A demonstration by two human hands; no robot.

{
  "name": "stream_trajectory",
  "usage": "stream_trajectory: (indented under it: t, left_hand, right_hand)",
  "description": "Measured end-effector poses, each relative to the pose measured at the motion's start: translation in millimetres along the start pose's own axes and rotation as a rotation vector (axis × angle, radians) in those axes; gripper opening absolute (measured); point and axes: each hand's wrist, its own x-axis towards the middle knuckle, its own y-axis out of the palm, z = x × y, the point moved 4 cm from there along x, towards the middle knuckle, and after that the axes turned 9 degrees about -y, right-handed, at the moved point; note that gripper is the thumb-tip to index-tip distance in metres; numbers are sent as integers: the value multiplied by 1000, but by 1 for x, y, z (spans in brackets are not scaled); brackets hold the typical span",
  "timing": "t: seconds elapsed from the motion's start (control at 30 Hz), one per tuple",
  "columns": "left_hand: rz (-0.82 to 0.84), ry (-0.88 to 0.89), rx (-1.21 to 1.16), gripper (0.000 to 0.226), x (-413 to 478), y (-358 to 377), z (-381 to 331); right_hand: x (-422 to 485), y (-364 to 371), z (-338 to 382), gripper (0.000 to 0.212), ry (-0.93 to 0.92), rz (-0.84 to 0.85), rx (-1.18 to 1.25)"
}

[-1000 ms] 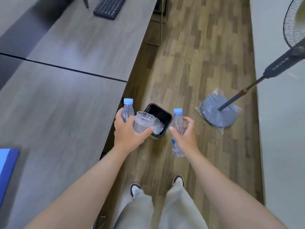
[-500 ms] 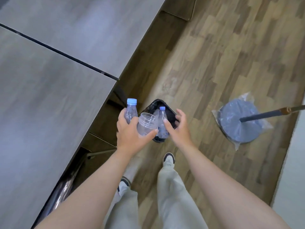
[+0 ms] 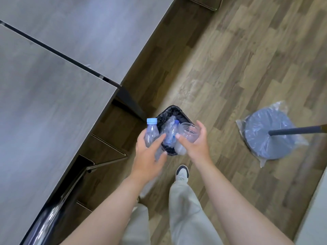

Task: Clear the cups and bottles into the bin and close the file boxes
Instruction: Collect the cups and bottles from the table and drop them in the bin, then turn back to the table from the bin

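The grey table (image 3: 58,82) fills the left of the view, its top bare in the part that shows. No file boxes are in sight, so that half of the job looks not yet reachable from here. On the wooden floor (image 3: 221,71) to the right stands a round fan base (image 3: 265,137) wrapped in clear plastic, well apart from the work.

Between them, just off the table's corner, sits the small bin (image 3: 171,111) with a black liner. Inside it lie a crumpled clear bottle (image 3: 170,133) with a blue cap and some pale plastic beneath; the rest of the contents are hard to tell.

The person stands over the bin with both hands directly above its mouth, probably so that whatever is let go falls straight in. The left hand (image 3: 149,152) is wrapped around an upright water bottle (image 3: 150,133) with a blue cap, held at the bin's near-left edge. The right hand (image 3: 195,144) grips a clear plastic cup (image 3: 188,132), tilted mouth-forward over the opening, seemingly ready to drop.
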Motion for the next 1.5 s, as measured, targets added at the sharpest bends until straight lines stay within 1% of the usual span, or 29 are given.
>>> stream_trajectory:
  t: [0.07, 0.13, 0.23, 0.33, 0.4, 0.47, 0.57, 0.7, 0.87, 1.0, 1.13, 1.3, 1.5]
  left_hand:
    - [-37, -5, -13, 59, 2, -1, 10]
    - [-38, -35, -12, 66, 5, -2, 13]
    - [-23, -72, -30, 77, 12, 2, 8]
    - [1, -81, -53, 85, 25, 11, -5]
    - [39, -110, -41, 91, 35, 18, -14]
    - [34, -130, 1, 95, 44, 20, -22]
    - [-22, -126, 26, 94, 52, 11, -33]
    - [-89, -83, 72, 86, 53, -13, -43]
    - [-187, -53, 72, 81, 42, -54, -60]
    - [-302, -15, 67, 80, 26, -96, -80]
    - [-426, -15, 24, 77, 3, -151, -84]
    - [-601, -68, -34, 78, -39, -227, -60]
    - [-795, -146, -80, 79, -128, -322, -4]
  right_hand:
    - [15, -4, -5, 98, 5, 27, -99]
    - [23, -11, -10, 99, 9, 13, -194]
    - [26, -21, -20, 93, 21, -15, -250]
    - [22, -27, -27, 86, 21, -4, -262]
    - [19, -31, -30, 81, 14, -14, -252]
    - [17, -35, -28, 77, -7, -23, -237]
    - [18, -39, -20, 75, -40, -11, -226]
    - [20, -38, 5, 76, -91, 12, -225]
    - [18, -28, 56, 73, -173, 57, -221]
    - [12, -7, 110, 73, -284, 120, -215]
    - [-4, 22, 166, 71, -390, 191, -194]
    - [-39, 75, 225, 71, -496, 299, -183]
    - [-106, 167, 270, 76, -596, 448, -192]
